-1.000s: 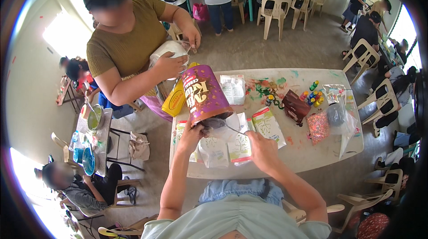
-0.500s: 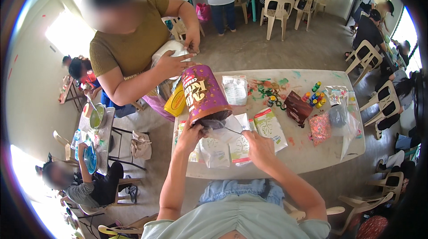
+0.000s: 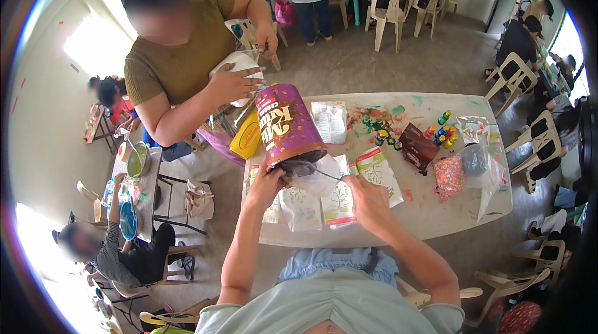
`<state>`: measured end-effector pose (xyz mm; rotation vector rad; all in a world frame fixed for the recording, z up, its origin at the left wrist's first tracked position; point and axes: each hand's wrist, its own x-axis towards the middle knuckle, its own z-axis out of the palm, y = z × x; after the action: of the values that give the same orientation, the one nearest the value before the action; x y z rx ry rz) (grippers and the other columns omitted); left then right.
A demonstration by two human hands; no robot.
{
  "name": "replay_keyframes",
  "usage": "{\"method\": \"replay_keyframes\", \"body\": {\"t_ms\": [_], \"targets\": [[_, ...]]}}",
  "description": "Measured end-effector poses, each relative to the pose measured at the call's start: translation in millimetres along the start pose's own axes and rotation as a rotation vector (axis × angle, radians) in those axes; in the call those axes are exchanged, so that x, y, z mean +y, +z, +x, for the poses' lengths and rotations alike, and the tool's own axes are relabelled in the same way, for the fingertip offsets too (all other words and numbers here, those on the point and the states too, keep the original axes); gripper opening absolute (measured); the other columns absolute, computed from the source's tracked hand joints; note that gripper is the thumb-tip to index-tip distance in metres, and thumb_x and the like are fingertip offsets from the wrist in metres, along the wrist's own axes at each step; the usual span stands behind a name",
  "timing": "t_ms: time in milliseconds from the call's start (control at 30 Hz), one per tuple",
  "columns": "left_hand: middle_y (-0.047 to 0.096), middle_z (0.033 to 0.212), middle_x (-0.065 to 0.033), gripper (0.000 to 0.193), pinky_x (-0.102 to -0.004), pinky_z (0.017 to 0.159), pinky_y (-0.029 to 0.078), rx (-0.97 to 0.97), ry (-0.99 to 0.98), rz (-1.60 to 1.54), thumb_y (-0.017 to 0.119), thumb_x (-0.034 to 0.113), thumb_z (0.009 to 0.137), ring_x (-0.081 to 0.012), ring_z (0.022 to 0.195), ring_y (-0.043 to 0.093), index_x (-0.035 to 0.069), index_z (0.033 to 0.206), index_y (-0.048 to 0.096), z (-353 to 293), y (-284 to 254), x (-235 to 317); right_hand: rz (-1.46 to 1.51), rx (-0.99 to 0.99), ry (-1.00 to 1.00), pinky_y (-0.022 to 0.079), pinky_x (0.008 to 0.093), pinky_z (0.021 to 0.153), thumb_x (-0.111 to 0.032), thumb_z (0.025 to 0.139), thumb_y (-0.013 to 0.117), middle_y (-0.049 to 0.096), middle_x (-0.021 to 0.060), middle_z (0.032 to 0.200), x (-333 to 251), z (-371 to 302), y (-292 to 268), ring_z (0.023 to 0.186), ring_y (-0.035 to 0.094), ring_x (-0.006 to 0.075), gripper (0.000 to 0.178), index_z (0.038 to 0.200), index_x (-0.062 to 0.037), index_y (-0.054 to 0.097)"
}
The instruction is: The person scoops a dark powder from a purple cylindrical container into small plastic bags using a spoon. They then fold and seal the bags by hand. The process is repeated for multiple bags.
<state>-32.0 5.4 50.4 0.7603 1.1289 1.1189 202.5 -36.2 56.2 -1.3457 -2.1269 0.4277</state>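
A purple and brown tub is tilted over the near left of the table, its mouth toward me. My left hand is closed on the tub's lower left rim, where a clear plastic bag spills out. Closed round the thin metal handle of a spoon is my right hand; the handle runs left to the tub's mouth, and the spoon's far end is hard to make out. Below both hands lie white and green paper packs. A co-worker's hand is close to the tub's upper end.
On the pale table are a brown pouch, several small colour bottles, a bag of pink bits and a white pack. The co-worker stands at the far left beside a yellow pack. Chairs stand beyond.
My right hand has shifted slightly up and right with the spoon. The tub has moved a little to the right. The co-worker's farther hand has risen away from the tub.
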Motion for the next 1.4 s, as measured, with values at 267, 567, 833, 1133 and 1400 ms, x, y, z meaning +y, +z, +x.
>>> {"method": "replay_keyframes", "body": {"t_ms": [267, 567, 833, 1133, 1400], "targets": [[0.049, 0.091, -0.0096, 0.067, -0.0279, 0.056, 0.044, 0.072, 0.0, 0.148, 0.038, -0.007, 0.079, -0.0161, 0.065, 0.048, 0.014, 0.137, 0.012, -2.5, 13.9, 7.9, 0.02, 0.005, 0.1, 0.042, 0.0426, 0.05, 0.0, 0.069, 0.052, 0.056, 0.0126, 0.073, -7.9, 11.6, -2.0, 0.058, 0.055, 0.0336, 0.03, 0.097, -0.0056, 0.043], [0.048, 0.092, -0.0101, 0.066, -0.0291, 0.056, 0.044, 0.085, -0.056, 0.086, 0.039, -0.007, 0.078, -0.0166, 0.065, 0.049, 0.011, 0.137, 0.014, 1.3, 7.8, 3.1, 0.079, -0.027, 0.12, 0.042, 0.0425, 0.053, -0.001, 0.069, 0.053, 0.056, 0.0127, 0.074, -9.4, 10.3, -7.5, 0.062, 0.056, 0.0334, 0.027, 0.095, -0.0059, 0.045], [0.048, 0.091, -0.0121, 0.065, -0.0297, 0.057, 0.044, 0.003, -0.017, 0.079, 0.041, -0.005, 0.079, -0.0178, 0.066, 0.049, 0.011, 0.136, 0.014, 4.8, -4.1, 3.9, -0.01, -0.03, 0.038, 0.042, 0.0395, 0.055, 0.001, 0.064, 0.056, 0.056, 0.0109, 0.078, 8.3, 1.9, -7.8, 0.066, 0.056, 0.0301, 0.037, 0.099, -0.0068, 0.046], [0.045, 0.102, -0.0107, 0.071, -0.0313, 0.058, 0.045, 0.03, -0.018, 0.118, 0.038, -0.006, 0.081, -0.0168, 0.072, 0.047, 0.018, 0.139, 0.005, 4.3, 2.9, 4.2, -0.047, 0.015, 0.013, 0.042, 0.0377, 0.054, 0.004, 0.062, 0.056, 0.054, 0.0099, 0.074, 9.9, 6.6, -12.7, 0.065, 0.056, 0.0284, 0.037, 0.096, -0.007, 0.048], [0.05, 0.091, -0.0142, 0.049, -0.0309, 0.057, 0.043, 0.085, 0.028, 0.16, 0.041, -0.003, 0.08, -0.0202, 0.069, 0.051, 0.003, 0.126, 0.027, -0.9, 14.7, 9.4, -0.018, 0.048, 0.012, 0.042, 0.0373, 0.053, 0.005, 0.062, 0.054, 0.054, 0.0097, 0.074, 10.0, 6.3, -20.1, 0.064, 0.055, 0.0285, 0.034, 0.094, -0.0069, 0.05]]}}
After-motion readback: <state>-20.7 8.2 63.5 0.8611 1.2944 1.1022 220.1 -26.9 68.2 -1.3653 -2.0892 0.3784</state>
